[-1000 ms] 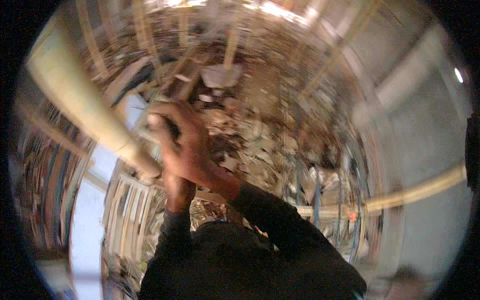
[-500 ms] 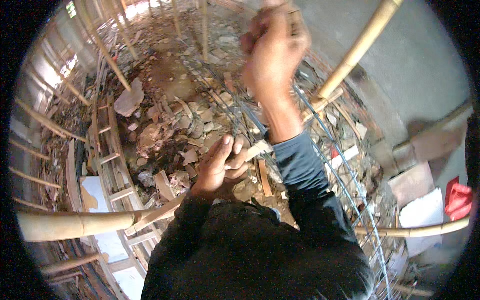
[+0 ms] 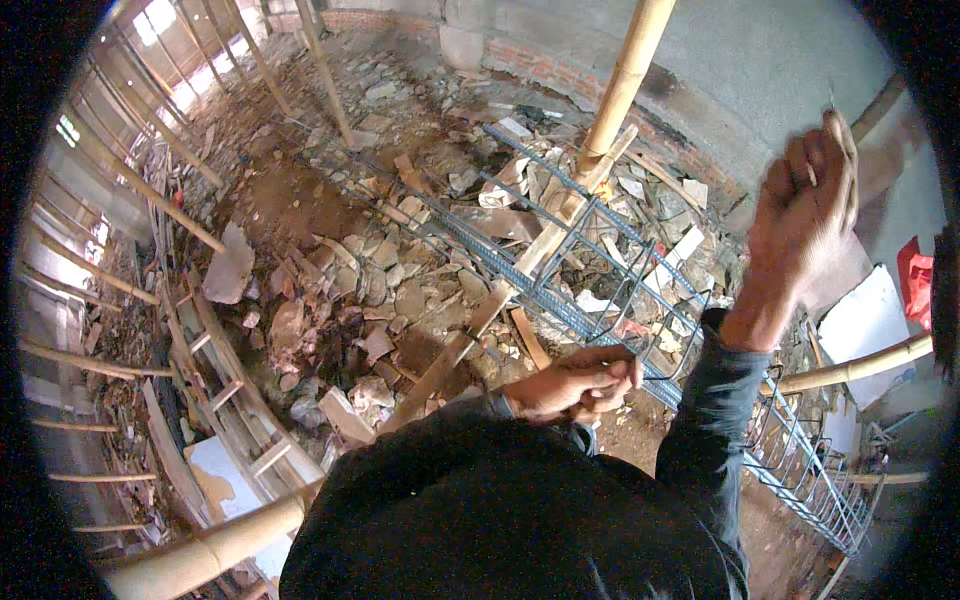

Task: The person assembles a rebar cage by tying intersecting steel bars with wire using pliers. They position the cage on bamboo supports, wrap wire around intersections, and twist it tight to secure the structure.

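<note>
My left hand point(image 3: 580, 385) is closed low in the middle, beside the bent stirrup at the near part of a steel rebar cage point(image 3: 540, 297). What its fingers pinch, if anything, is hidden. Raised at the right, over the grey wall side, my right hand point(image 3: 800, 215) has its fingers pressed together. A thin, pointed, wire-like piece point(image 3: 831, 95) sticks up from its fingertips; the rest of that piece does not show clearly. The cage runs diagonally and lies across a wooden batten point(image 3: 545, 250).
A bamboo pole point(image 3: 627, 85) rises by the cage's far side; another bamboo pole point(image 3: 215, 535) crosses at lower left. A wooden ladder point(image 3: 225, 395) lies left, near broken rubble point(image 3: 300, 330). A white board point(image 3: 865, 315) and red sheet point(image 3: 914, 283) lie right. Several bamboo props stand far left.
My right hand has swung from the top middle out to the right. My left hand has moved right and nearer to me. The view has shifted, showing more of the rebar cage.
</note>
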Available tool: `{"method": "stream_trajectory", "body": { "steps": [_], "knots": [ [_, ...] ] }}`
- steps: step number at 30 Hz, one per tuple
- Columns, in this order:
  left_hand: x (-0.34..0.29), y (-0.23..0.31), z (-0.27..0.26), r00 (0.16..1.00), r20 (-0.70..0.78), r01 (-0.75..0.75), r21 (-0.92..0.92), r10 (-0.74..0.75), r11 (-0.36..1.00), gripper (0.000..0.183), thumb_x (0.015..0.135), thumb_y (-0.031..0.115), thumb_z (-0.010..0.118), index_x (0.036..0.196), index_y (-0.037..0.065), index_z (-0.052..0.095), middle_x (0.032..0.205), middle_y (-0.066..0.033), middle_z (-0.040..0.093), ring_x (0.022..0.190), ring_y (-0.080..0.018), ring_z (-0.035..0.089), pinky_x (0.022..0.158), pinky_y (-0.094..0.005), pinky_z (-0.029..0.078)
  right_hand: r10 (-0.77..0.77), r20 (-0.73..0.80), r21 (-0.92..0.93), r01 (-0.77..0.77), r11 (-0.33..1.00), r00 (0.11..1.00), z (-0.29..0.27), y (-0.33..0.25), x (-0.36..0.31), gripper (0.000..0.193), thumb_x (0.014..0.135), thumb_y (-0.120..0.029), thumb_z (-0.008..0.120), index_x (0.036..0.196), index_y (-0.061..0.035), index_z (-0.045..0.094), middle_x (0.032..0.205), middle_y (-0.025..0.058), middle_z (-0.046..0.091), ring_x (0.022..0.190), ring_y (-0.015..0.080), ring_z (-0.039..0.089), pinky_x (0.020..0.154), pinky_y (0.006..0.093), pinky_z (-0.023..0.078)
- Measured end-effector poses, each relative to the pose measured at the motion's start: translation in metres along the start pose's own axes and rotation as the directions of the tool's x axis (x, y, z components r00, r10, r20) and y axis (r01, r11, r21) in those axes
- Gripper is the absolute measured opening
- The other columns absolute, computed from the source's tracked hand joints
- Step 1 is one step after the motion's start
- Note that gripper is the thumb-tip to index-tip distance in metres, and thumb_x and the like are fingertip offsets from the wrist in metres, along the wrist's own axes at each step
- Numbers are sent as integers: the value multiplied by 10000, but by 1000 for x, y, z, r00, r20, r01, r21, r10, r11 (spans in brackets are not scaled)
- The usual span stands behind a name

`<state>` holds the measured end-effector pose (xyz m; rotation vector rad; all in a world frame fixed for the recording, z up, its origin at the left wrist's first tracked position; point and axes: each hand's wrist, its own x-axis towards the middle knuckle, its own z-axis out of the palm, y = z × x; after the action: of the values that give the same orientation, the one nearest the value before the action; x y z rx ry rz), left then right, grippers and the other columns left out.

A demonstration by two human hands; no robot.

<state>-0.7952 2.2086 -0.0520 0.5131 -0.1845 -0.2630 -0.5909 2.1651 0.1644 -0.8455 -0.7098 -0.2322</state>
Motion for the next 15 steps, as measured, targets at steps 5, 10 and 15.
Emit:
{"method": "stream_trajectory", "body": {
  "steps": [5,10,15],
  "knots": [
    [-13,3,-29,976,-48,-124,675,211,728,268,1131,257,497,1180,40,647,776,32,534,693,-68,512,627,-277,450,61,-260,-262,-131,956,964,-37,-23,-25,110,1028,-212,641,1103,-147,688,729,-94,483,559,5,414,434,186,293],
    [-44,4,-55,930,122,-233,926,347,297,335,1107,245,529,1277,-16,653,1061,-183,725,999,-301,718,845,-399,545,21,-415,-474,-236,848,910,-80,-15,-80,201,1016,-208,649,1192,-114,672,761,-74,488,601,21,375,458,210,273],
    [-83,32,-121,856,-10,-122,968,517,220,310,1060,265,637,1159,-26,684,999,-154,719,894,-275,675,810,-392,534,173,-493,-521,-449,726,853,-135,-9,-143,278,1033,-272,638,1234,-80,636,935,-12,528,758,87,428,602,259,342]
  ]
}}
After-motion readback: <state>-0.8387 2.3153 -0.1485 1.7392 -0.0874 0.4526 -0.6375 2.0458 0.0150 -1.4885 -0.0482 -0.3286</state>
